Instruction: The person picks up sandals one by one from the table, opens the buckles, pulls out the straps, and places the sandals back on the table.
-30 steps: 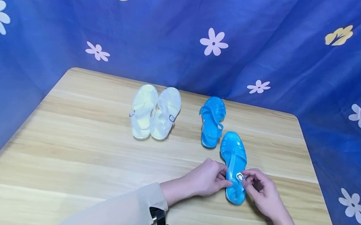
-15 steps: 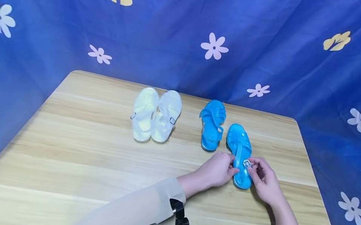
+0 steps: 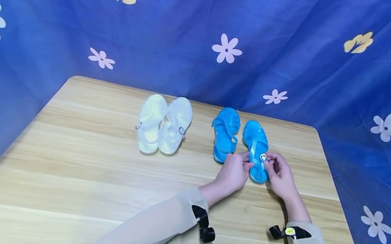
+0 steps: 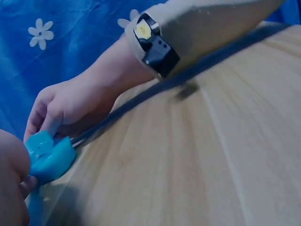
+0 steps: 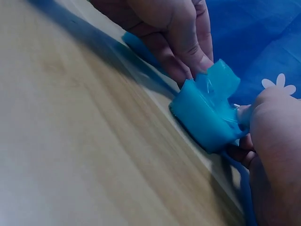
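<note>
Both hands hold one blue jelly sandal (image 3: 255, 133) by its sides, toe pointing to the far edge. My left hand (image 3: 234, 173) grips its left side near the heel. On the other side, my right hand (image 3: 280, 177) pinches the strap and side by the metal buckle (image 3: 263, 157). From the right wrist view, the sandal's heel (image 5: 200, 115) sits low at the table, with fingers on both sides. Just left of it lies a second blue sandal (image 3: 228, 120), its heel partly behind my left hand.
Two pearly white sandals, one left (image 3: 154, 106) and one right (image 3: 181, 110), stand side by side farther left on the wooden table (image 3: 83, 156). A blue flowered cloth (image 3: 178, 25) hangs behind and along the sides. Cameras are strapped to both sleeves.
Both hands have moved the held sandal away from me, toward the far edge, bringing it alongside the other blue sandal. The white pair stays put; the head view shifts slightly.
</note>
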Motion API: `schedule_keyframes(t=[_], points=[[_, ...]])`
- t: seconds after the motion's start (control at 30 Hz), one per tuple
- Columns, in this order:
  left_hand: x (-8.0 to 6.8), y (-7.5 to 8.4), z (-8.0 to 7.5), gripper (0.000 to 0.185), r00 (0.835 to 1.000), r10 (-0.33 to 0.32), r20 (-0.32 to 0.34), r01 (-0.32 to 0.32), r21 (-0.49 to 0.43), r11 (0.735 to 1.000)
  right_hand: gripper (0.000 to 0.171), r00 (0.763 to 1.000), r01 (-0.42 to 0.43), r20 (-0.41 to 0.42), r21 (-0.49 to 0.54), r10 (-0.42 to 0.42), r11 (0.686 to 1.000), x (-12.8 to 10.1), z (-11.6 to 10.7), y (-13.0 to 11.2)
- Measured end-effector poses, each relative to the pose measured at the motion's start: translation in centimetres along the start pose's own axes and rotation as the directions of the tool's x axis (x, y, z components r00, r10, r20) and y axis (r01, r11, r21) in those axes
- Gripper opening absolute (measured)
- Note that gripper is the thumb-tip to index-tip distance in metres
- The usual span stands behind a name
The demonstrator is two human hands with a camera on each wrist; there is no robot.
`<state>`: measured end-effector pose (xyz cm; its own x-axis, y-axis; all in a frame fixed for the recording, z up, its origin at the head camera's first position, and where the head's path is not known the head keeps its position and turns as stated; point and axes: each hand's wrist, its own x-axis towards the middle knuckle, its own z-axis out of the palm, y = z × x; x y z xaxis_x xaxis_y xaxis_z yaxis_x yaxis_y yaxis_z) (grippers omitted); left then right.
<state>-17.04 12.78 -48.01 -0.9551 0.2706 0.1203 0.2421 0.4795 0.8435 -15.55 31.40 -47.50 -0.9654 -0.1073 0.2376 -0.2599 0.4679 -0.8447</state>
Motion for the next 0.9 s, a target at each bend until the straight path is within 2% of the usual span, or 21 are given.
schedule_keyframes(t=[0.17, 0.47, 0.57, 0.7, 0.9], points=[[0.7, 0.3, 0.0, 0.037, 0.998, -0.024, -0.053, 0.024, -0.004, 1.000, 0.027, 1.000, -0.006, -0.010, -0.001, 0.006, 1.000, 1.1, 0.2, -0.4], [1.2, 0.4, 0.0, 0.030, 0.996, -0.036, -0.080, 0.038, 0.029, 0.999, 0.028, 0.999, -0.006, -0.041, 0.072, 0.009, 0.997, 2.2, 0.6, 0.0], [0.9, 0.5, -0.3, 0.033, 0.998, -0.019, -0.056, 0.022, 0.053, 0.998, 0.028, 0.999, 0.002, -0.052, 0.055, 0.001, 0.998, 2.2, 0.6, -0.3], [0.0, 0.8, -1.0, 0.040, 1.000, 0.021, 0.015, -0.022, 0.069, 0.997, 0.024, 0.997, 0.031, -0.077, 0.000, -0.030, 1.000, 1.8, 0.2, -0.9], [-1.8, 0.9, -3.2, 0.045, 0.989, 0.130, 0.069, -0.131, 0.006, 0.991, 0.020, 0.991, 0.078, -0.107, -0.014, -0.079, 0.997, 1.0, -0.1, -1.8]])
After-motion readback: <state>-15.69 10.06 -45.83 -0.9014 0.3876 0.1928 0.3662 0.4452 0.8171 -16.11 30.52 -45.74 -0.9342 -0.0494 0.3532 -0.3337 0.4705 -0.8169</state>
